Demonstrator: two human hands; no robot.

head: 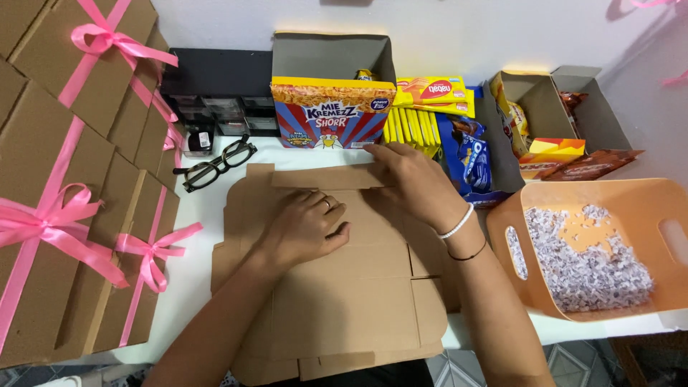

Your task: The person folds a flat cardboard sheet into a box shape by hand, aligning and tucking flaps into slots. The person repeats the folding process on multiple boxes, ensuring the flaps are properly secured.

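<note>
A flat, unfolded brown cardboard box blank [337, 287] lies across a white table [190, 279] that stands against a pale wall, with a strip of patterned floor tile showing below the near edge. The left hand [304, 228] rests palm-down on the middle of the blank, fingers loosely curled and pressed to the card rather than gripping it, a ring on one finger. The right hand [416, 183] lies on the far edge of the blank, its fingers stretched out flat and pushing down on the folded top flap [326, 177]; it grasps nothing, and a white bead bracelet and a thin dark band sit at its wrist. Just beyond the right fingertips stands an open carton of snack packets [331, 107], with yellow wafer packs [423, 111] beside it and blue biscuit packets [473, 161] close to the right of the knuckles. Left of the left hand's fingers, a pair of black-framed glasses [218, 163] lies on the table, near a small black drawer unit [215, 89]. Further left, closed cardboard boxes tied with pink ribbon [64, 215] are stacked. Right of the right wrist sits an orange tub [631, 197] holding shredded paper, with more open snack cartons [545, 115] behind it.
</note>
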